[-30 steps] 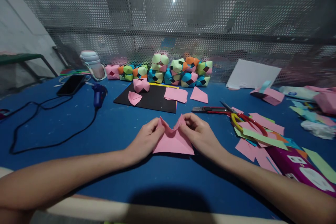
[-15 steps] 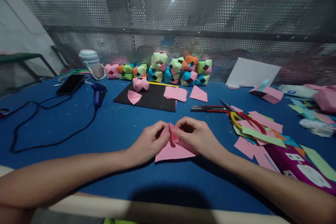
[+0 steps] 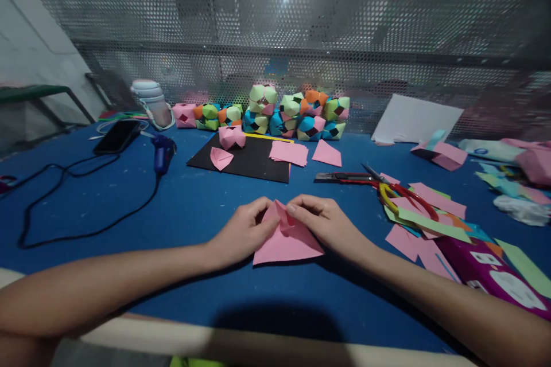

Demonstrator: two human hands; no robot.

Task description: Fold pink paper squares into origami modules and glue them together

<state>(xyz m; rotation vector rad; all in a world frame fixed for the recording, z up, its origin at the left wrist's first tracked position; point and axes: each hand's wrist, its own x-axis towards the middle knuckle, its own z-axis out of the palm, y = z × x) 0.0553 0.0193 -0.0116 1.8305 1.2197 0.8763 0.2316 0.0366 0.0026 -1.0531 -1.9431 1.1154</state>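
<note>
A pink sheet of paper (image 3: 286, 248), partly folded, lies on the blue table in front of me. Its far corner rises in a creased flap between my hands. My left hand (image 3: 246, 228) grips the paper's left side, thumb on top and fingers curled behind. On the other side, my right hand (image 3: 330, 222) pinches the upper right of the flap between thumb and fingers. Beyond my hands, a folded pink paper piece (image 3: 221, 158) and a rounded pink paper shape (image 3: 232, 137) rest on a black sheet (image 3: 253, 165).
Folded paper balls (image 3: 262, 100) are stacked along the mesh panel. A utility knife (image 3: 342, 177), scissors (image 3: 390, 198), paper scraps (image 3: 447, 200) and a purple packet (image 3: 486, 275) lie to the right. At left are a glue gun (image 3: 162, 153) with its cord, a phone (image 3: 117, 137) and a bottle (image 3: 151, 104).
The rolled flap at the paper's far corner has opened and flattened somewhat. My right thumb has shifted up towards the tip, while my left hand keeps nearly the same hold.
</note>
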